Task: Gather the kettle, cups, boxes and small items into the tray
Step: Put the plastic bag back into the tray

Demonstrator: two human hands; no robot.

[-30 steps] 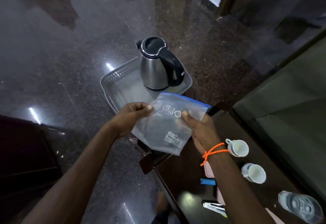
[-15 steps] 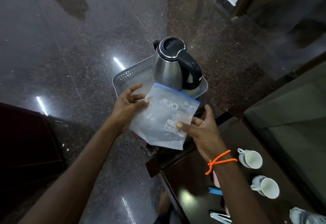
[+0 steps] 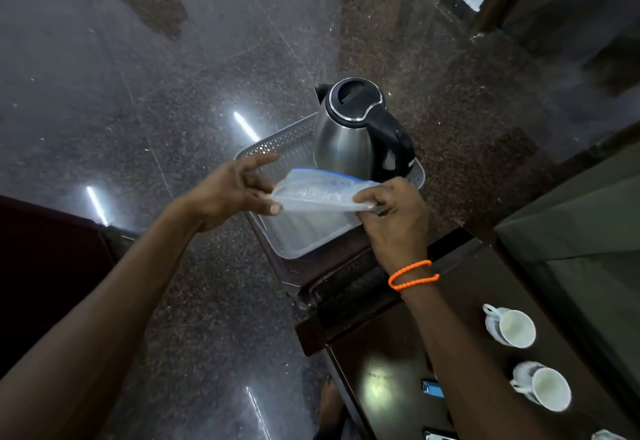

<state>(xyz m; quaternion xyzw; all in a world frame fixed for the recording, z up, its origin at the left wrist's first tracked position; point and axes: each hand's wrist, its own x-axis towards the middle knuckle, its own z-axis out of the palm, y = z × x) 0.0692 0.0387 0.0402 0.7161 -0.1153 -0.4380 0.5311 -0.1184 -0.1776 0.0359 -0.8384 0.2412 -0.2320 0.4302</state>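
Bag: clear plastic zip bag with blue seal strip (image 3: 320,193), held flat above the grey perforated plastic tray (image 3: 273,139); pale print unreadable.
Hands: left hand (image 3: 235,193) and right hand (image 3: 394,211) pinch its opposite ends.
Kettle: steel kettle, black lid (image 3: 356,134), upright at the tray's far right.
Cups: two white cups (image 3: 512,327) on the dark bench (image 3: 391,346), near right.

Bag (image 3: 318,193) print blurred, possibly a logo

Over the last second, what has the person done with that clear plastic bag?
The zip bag, held up facing the camera before, has been tipped nearly flat and lowered over the tray. The left hand and right hand still pinch its ends. The kettle stays in the tray; both cups remain on the table.
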